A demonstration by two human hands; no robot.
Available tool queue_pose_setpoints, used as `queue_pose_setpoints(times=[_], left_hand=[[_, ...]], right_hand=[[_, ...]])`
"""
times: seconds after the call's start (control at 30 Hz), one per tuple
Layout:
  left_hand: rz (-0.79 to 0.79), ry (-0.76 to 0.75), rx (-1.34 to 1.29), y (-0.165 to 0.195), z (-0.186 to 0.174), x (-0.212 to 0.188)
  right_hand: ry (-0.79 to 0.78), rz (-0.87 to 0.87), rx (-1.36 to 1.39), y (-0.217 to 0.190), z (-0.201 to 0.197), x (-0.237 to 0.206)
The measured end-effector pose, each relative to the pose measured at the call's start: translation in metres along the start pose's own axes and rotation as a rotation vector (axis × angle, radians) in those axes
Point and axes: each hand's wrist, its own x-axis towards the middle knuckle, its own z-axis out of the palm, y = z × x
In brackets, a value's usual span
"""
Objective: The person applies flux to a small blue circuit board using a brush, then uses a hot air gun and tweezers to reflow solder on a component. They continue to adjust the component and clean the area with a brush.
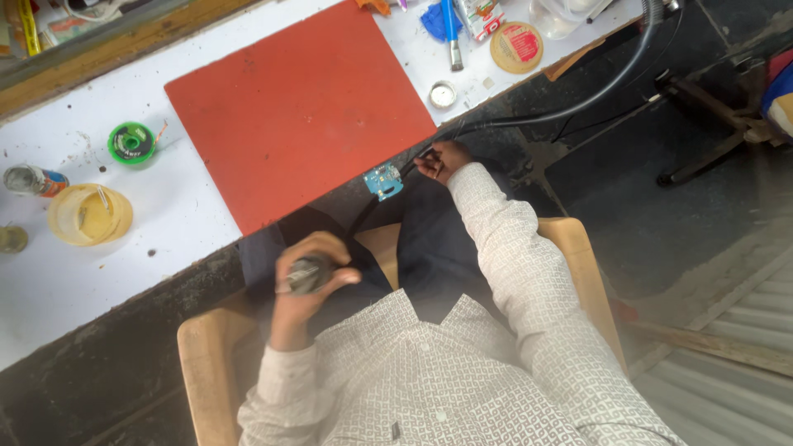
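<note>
My left hand is closed around a dark cylindrical tool handle, held over my lap. A black hose runs from that handle up past the table's edge to the upper right. My right hand reaches forward to the table's near edge and pinches a small blue circuit board by its right side; the hose passes right beside these fingers. The board hangs just off the corner of a red mat that lies on the white table.
On the table's left are a green wire spool, a yellow round tub and a small can. Farther back lie a blue-handled brush, a small round tin and a round labelled lid. I sit on a wooden chair.
</note>
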Motion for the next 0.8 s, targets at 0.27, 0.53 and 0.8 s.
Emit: queue_pose_setpoints(times=[0.27, 0.53, 0.8], left_hand=[[-0.381, -0.055, 0.152, -0.028, 0.04, 0.049], [-0.452, -0.138, 0.092, -0.051, 0.064, 0.08], [-0.417, -0.049, -0.21, -0.074, 0.087, 0.102]], right_hand=[[0.132, 0.055, -0.082, -0.017, 0.011, -0.023], [0.217, -0.193, -0.2, -0.012, -0.021, -0.076], [0.168, -0.344, -0.216, 0.023, -0.045, -0.114]])
